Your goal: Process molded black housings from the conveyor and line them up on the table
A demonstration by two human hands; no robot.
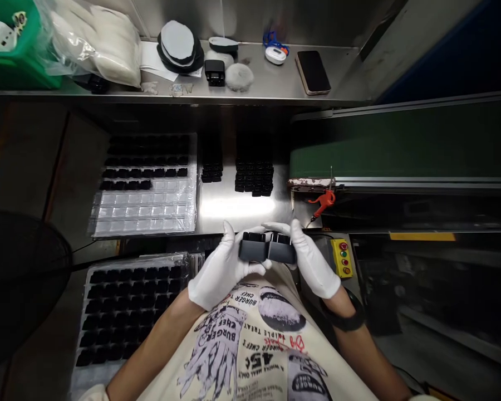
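- Your gloved left hand [217,270] cradles the left black housing [251,249] at the lower centre of the frame; its thumb stands raised while the other fingers curl behind and beneath.
- Your gloved right hand [315,264] grips the right black housing [282,250], thumb up along its outer side, fingers reaching behind; how hard they press, you cannot tell from here.
- The housings sit side by side, apparently held from the outer ends to leave their smooth faces uncovered.
- At centre left, the clear pocketed tray [144,227] probably keeps its black pieces in rows and apart; the lower-left tray [96,381] is similarly filled.
- Black stacks [254,178] stand on the shiny metal desk [215,214] at centre, perhaps grouped within easy reach.
- Around you: a metal shelf [271,83] across the top with a phone [313,72], a green conveyor belt [404,145] at right, an orange air gun [323,203] and a yellow button box [341,259] below it.
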